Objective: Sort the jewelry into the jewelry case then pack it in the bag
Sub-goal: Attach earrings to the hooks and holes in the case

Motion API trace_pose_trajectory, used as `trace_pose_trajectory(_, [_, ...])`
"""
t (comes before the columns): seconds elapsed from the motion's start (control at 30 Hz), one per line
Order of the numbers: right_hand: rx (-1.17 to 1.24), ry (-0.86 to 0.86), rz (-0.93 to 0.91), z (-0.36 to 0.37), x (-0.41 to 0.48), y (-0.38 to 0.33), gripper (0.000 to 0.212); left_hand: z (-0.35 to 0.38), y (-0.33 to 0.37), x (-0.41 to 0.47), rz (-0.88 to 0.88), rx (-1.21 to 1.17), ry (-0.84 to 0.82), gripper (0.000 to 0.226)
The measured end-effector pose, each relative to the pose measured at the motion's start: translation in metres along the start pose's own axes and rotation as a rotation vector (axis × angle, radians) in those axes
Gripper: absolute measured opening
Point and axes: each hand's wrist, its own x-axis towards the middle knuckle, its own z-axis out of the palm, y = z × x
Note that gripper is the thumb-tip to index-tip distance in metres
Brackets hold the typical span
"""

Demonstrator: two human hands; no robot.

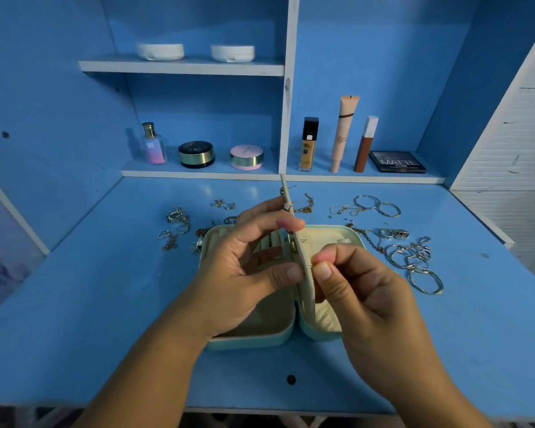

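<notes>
Head view: the open jewelry case [250, 341] lies under both hands; left hand [244, 267] grips its upright divider panel [308, 293], right hand [362, 288] pinches the same panel.

The dark palette [397, 162] on the shelf reads "MATTE"; smaller print beneath is illegible. The perfume bottle [153, 145] carries the letters "SB".

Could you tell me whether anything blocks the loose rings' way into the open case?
Only the hands: the left hand and right hand hold the divider flap upright over the case, partly covering its compartments. The rings lie beside it.
</notes>
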Motion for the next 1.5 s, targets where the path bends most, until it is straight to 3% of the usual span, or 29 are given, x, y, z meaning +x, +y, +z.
trace_pose_trajectory(0.33, [-0.247, -0.065, -0.010, -0.004, 0.004, -0.013, 0.010, 0.000, 0.001, 0.000, 0.007, -0.012, 0.004, 0.039])
trace_pose_trajectory(0.6, [-0.193, -0.006, -0.022, -0.002, -0.001, -0.007, 0.011, 0.001, 0.002, 0.000, 0.000, -0.008, 0.000, 0.039])
trace_pose_trajectory(1.0, [-0.440, -0.081, -0.094, -0.009, 0.004, -0.019, 0.009, 0.002, 0.000, 0.000, 0.020, 0.027, -0.005, 0.039])
trace_pose_trajectory(1.2, [-0.344, -0.040, -0.059, -0.007, 0.001, -0.013, 0.014, 0.003, -0.001, -0.001, 0.021, 0.061, -0.003, 0.038])
trace_pose_trajectory(1.37, [-0.282, -0.026, -0.036, -0.011, 0.000, -0.019, 0.030, 0.005, 0.001, -0.002, 0.022, 0.164, -0.008, 0.045])
trace_pose_trajectory(1.43, [-0.210, 0.014, -0.035, -0.009, -0.004, -0.022, 0.033, 0.005, 0.004, -0.002, -0.022, 0.235, -0.029, 0.051])
trace_pose_trajectory(1.5, [-0.288, 0.038, -0.075, -0.006, -0.007, -0.025, 0.039, 0.006, 0.007, -0.003, -0.088, 0.294, -0.027, 0.056])
